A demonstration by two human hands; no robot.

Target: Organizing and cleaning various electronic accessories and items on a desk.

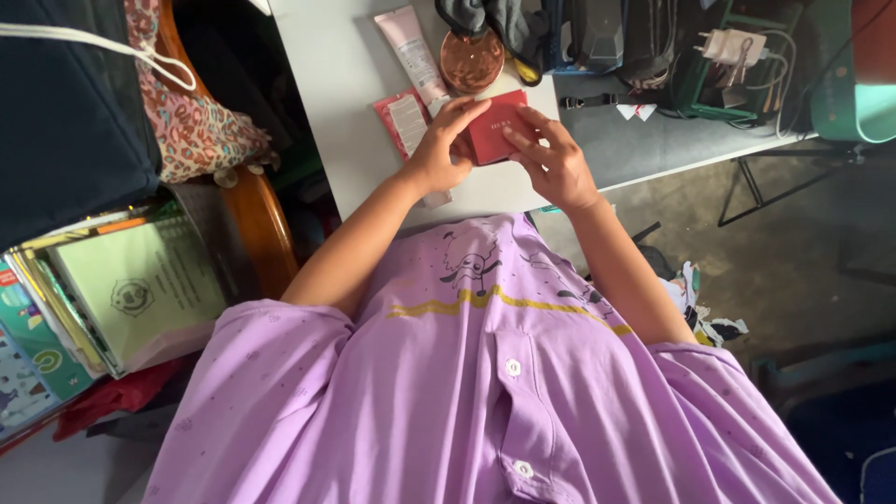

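Observation:
A small flat red box is held between both hands just above the grey table. My left hand grips its left side with fingers curled over the top edge. My right hand holds the right side, fingers resting across its face. Beside the left hand lie a red sachet and a pale pink tube. A round copper-coloured lid or tin sits just beyond the box.
Dark bags and cases crowd the back of the table, with a white plug and cable and a teal container at right. A wooden chair with patterned cloth and stacked books stand at left.

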